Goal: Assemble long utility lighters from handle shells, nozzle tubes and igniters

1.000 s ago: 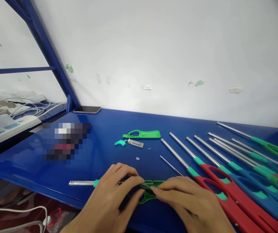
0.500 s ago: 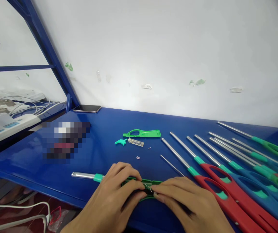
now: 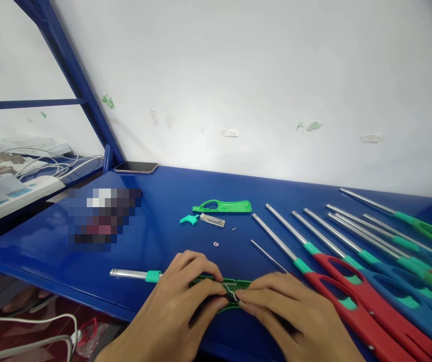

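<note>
An opened green utility lighter lies at the table's front, its metal tube and teal collar sticking out past my left hand. With thumb and fingers closed, that hand pinches a dark part inside the green shell. My right hand is closed too, its fingertips together at a thin pale wire that runs between the hands. The palms hide much of the lighter. Beyond them lie the loose green shell half, a teal trigger, a clear fuel tank and a tiny pale piece.
Several long lighters with red, blue and green handles fill the right side. A thin metal rod lies beside them. A phone rests at the back left, a blurred-out object in front of it. A white power strip stands left.
The right fingertips have shifted slightly, and more of the pale wire shows between the hands. Both hands otherwise stay in place, and the view has moved a little.
</note>
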### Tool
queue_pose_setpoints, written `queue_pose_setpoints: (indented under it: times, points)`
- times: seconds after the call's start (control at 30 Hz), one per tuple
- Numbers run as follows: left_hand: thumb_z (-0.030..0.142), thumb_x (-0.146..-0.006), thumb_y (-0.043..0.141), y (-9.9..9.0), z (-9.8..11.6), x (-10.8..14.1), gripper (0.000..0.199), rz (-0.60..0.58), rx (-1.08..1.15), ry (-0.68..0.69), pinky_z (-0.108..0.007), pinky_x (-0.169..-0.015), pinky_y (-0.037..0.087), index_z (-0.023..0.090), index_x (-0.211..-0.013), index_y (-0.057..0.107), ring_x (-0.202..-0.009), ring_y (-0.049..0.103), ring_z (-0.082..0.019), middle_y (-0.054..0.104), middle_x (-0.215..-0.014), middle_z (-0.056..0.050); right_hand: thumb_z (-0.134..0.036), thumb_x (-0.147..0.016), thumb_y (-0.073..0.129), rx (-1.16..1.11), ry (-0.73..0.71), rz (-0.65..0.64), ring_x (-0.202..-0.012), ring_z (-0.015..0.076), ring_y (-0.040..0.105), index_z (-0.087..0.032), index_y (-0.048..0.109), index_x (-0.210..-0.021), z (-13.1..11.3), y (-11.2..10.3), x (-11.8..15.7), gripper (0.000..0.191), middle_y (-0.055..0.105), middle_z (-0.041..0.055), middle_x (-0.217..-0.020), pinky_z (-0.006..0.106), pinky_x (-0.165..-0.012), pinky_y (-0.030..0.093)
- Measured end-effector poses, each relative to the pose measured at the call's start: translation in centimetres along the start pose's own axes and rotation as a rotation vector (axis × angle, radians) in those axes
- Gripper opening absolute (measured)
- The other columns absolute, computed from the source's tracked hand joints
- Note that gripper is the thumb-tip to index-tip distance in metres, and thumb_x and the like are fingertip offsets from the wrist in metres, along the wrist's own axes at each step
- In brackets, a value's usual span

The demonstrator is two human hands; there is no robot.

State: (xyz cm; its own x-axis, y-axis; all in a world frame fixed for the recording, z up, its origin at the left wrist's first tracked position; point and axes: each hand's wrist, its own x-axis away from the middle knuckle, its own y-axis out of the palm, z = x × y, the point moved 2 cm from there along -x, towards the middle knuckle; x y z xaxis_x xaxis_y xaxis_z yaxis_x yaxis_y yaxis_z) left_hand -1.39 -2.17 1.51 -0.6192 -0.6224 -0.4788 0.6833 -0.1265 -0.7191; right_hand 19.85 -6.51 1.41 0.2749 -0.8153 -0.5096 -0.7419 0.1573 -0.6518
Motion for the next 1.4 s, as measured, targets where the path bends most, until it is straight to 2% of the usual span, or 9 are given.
queue_pose_setpoints:
  times: [0.3,0.53,0.67,0.83,0.97,1.13,1.23,1.33,1.4]
  points:
    - [0.007,-0.104,0.061,-0.5,0.4,-0.1,0.019,0.002,0.041,0.004,-0.032,-0.091,0.055,0.023,-0.103,0.071,-0.102,0.060,-0.018,0.069,-0.107,-0.002,-0.033,-0.114,0.044,0.085,-0.008,-0.039,-0.073,0.0092,0.073,-0.032,0.079,-0.104,0.4,0.2,0.4,0.036,0.077,-0.0043,-0.090,0.017,-0.073,0.060]
    - [0.004,-0.103,0.059,-0.6,0.3,0.4,0.023,0.004,0.012,-0.033,-0.031,-0.089,0.052,0.022,-0.097,0.071,-0.100,0.059,-0.017,0.068,-0.106,-0.001,-0.024,-0.115,0.038,0.365,-0.137,-0.002,-0.065,0.0116,0.064,-0.029,0.071,-0.097,-0.6,0.9,0.6,0.038,0.068,-0.0039,-0.078,0.025,-0.057,0.049]
    - [0.003,-0.104,0.057,-0.6,0.2,0.7,0.024,0.000,0.008,-0.025,-0.031,-0.087,0.052,0.021,-0.097,0.071,-0.099,0.059,-0.017,0.067,-0.106,-0.002,-0.031,-0.115,0.039,0.428,-0.170,0.052,-0.066,0.0129,0.064,-0.028,0.070,-0.100,-1.1,0.7,0.1,0.035,0.068,-0.0044,-0.078,0.029,-0.059,0.046]
    - [0.003,-0.104,0.057,-0.5,0.0,0.8,0.024,0.016,-0.024,-0.006,-0.032,-0.086,0.051,0.022,-0.101,0.072,-0.097,0.059,-0.017,0.067,-0.106,-0.002,-0.018,-0.114,0.036,0.463,-0.203,0.038,-0.062,0.0117,0.061,-0.028,0.070,-0.097,-0.9,0.7,0.1,0.038,0.066,-0.0050,-0.075,0.029,-0.057,0.041]
    - [0.003,-0.104,0.056,-0.4,0.1,1.0,0.025,0.008,-0.059,0.006,-0.031,-0.086,0.050,0.023,-0.103,0.072,-0.096,0.059,-0.018,0.067,-0.106,-0.001,-0.017,-0.114,0.037,0.449,-0.202,0.033,-0.064,0.0117,0.061,-0.027,0.070,-0.098,-1.0,0.8,0.5,0.038,0.066,-0.0037,-0.076,0.029,-0.058,0.041]
    - [0.008,-0.106,0.056,-1.6,0.2,0.3,0.023,0.062,-0.120,-0.001,-0.028,-0.092,0.051,0.026,-0.106,0.071,-0.104,0.061,-0.016,0.069,-0.110,0.000,-0.019,-0.115,0.035,0.471,-0.192,0.005,-0.067,0.0126,0.062,-0.026,0.069,-0.097,-1.1,1.0,0.7,0.039,0.067,-0.0031,-0.079,0.031,-0.061,0.042]
    - [0.021,-0.109,0.053,-3.0,-1.3,-1.1,0.020,0.114,-0.296,-0.089,-0.033,-0.093,0.054,0.025,-0.110,0.073,-0.105,0.065,-0.020,0.070,-0.113,-0.003,-0.020,-0.114,0.039,0.461,-0.188,-0.009,-0.068,0.0133,0.060,-0.027,0.069,-0.102,-0.9,1.1,0.8,0.034,0.066,-0.0033,-0.081,0.031,-0.061,0.041]
    - [0.027,-0.107,0.053,-3.9,-4.1,-2.9,0.032,0.062,-0.487,-0.245,-0.051,-0.097,0.055,0.016,-0.130,0.071,-0.113,0.065,-0.033,0.071,-0.121,-0.013,-0.018,-0.113,0.040,0.458,-0.191,-0.026,-0.069,0.0134,0.060,-0.028,0.070,-0.109,-0.6,1.2,1.0,0.031,0.065,-0.0035,-0.082,0.031,-0.061,0.041]
    - [0.025,-0.103,0.056,-3.9,-5.9,-4.0,0.039,0.018,-0.532,-0.318,-0.055,-0.092,0.056,0.010,-0.136,0.069,-0.110,0.066,-0.039,0.072,-0.122,-0.017,-0.019,-0.114,0.040,0.448,-0.187,-0.016,-0.070,0.0132,0.061,-0.027,0.069,-0.110,-0.5,1.1,1.1,0.030,0.065,-0.0034,-0.083,0.031,-0.062,0.042]
